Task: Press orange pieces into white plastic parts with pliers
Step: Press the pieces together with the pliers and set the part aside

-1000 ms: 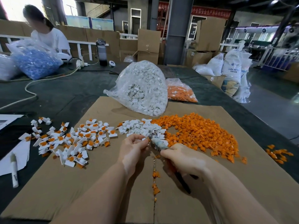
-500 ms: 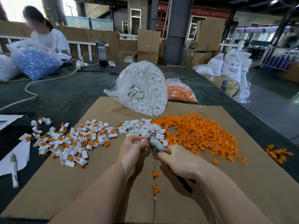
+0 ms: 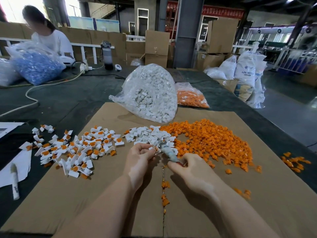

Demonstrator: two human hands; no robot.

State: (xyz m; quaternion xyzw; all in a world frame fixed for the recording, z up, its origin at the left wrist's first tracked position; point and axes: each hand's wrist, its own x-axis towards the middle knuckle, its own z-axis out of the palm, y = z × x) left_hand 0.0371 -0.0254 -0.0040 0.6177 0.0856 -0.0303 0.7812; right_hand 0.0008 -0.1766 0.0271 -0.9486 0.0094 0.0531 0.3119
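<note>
Progress: partway, by the look of the piles

- Work in hand: left hand pinches one small white part at its fingertips; right hand is curled round the handles of the pliers, whose nose points up and left at that part. Whether the nose is squeezed home on it cannot be told; an orange piece at the nose is too small to confirm
- Done: heap of finished parts, white with orange seated in them, well to the left of the left grip, spilling off the cardboard sheet onto the dark tabletop
- Left to do: small cluster of bare white parts just beyond both grips; broad spread of loose orange pieces beyond and to the right of the right grip; a few orange strays nearer than the grips, along the cardboard seam
- Reserve stock, far beyond the grips: full clear bag of white parts, and to its right a smaller bag of orange pieces. Judged a long run remaining
- Writing: white sack far right reads "ABS RESIN", partly cut off; red banner with Chinese characters, not legible in full
</note>
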